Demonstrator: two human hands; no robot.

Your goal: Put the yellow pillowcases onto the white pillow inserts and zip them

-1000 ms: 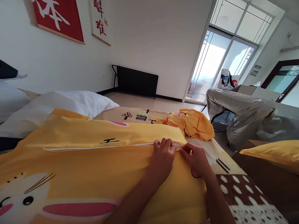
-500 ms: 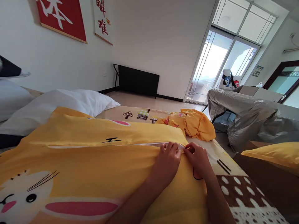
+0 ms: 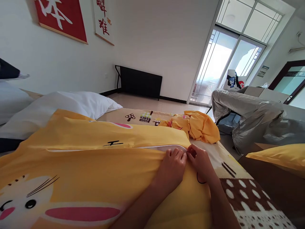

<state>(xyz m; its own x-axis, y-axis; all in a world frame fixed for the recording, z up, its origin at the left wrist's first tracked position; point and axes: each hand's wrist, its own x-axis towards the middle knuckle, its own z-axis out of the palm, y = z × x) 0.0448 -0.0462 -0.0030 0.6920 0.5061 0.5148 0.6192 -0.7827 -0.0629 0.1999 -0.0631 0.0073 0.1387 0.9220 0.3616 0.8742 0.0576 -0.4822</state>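
The right hand (image 3: 200, 160), in the head view, is pinching the edge of a yellow cover (image 3: 95, 175) between thumb and forefinger, at the right end of a long slit with white edging (image 3: 162, 147); whatever else may be lying between those fingertips is too small to tell. The left hand (image 3: 172, 167) is resting just beside it, its fingers curling over and gripping the near edge of the slit, with the fingertips partly hidden. The yellow cover is lying spread across the bed in front of the person, showing a winking rabbit print (image 3: 28, 197) at the lower left, while the slit is running roughly crosswise and gaping slightly near the hands. Beneath it, a patterned sheet (image 3: 228, 160) is showing on the right and along the far side. Beyond the cover, a crumpled orange cloth (image 3: 205, 128) is lying on the sheet, and a white pillow (image 3: 78, 101) is lying at the far left. A yellow cushion (image 3: 281, 156) is sitting to the right of the bed, near a piece of furniture wearing a silvery wrap (image 3: 250, 114). Farther back, a black panel (image 3: 140, 82) is standing by the wall.
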